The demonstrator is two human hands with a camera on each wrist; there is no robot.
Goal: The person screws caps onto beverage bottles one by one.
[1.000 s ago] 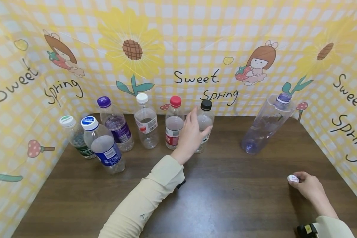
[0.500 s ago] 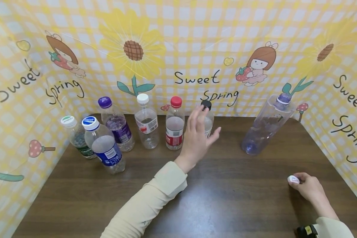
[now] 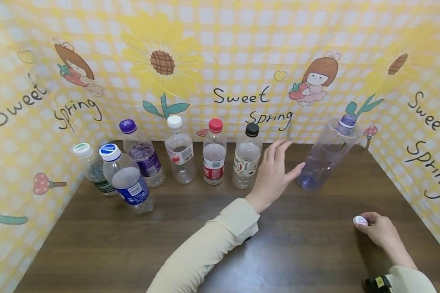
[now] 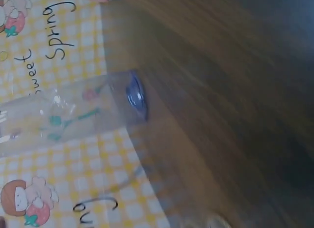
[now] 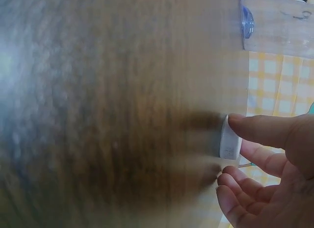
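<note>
My left hand (image 3: 273, 177) hovers with fingers spread and nothing in them, between a black-capped bottle (image 3: 246, 162) and a large clear bluish bottle (image 3: 324, 152). The large bottle stands upright without a cap on its blue neck; its base also shows in the left wrist view, the bottle (image 4: 73, 112) apart from any hand. Over at the right, my right hand (image 3: 383, 232) pinches a white bottle cap (image 3: 360, 221) between thumb and fingers. From the right wrist, that white cap (image 5: 230, 139) appears edge-on, close above the table.
Left of the black-capped bottle stand a red-capped bottle (image 3: 214, 156), a white-capped bottle (image 3: 179, 152), a purple-capped bottle (image 3: 143, 156), a blue-topped bottle (image 3: 128, 183) and a green-topped bottle (image 3: 97, 173). A checked cloth (image 3: 227, 49) walls the brown table (image 3: 278, 252).
My left hand has moved right, away from the black-capped bottle and toward the large bluish one, uncovering the former's label. The right hand with the cap has stayed in place.
</note>
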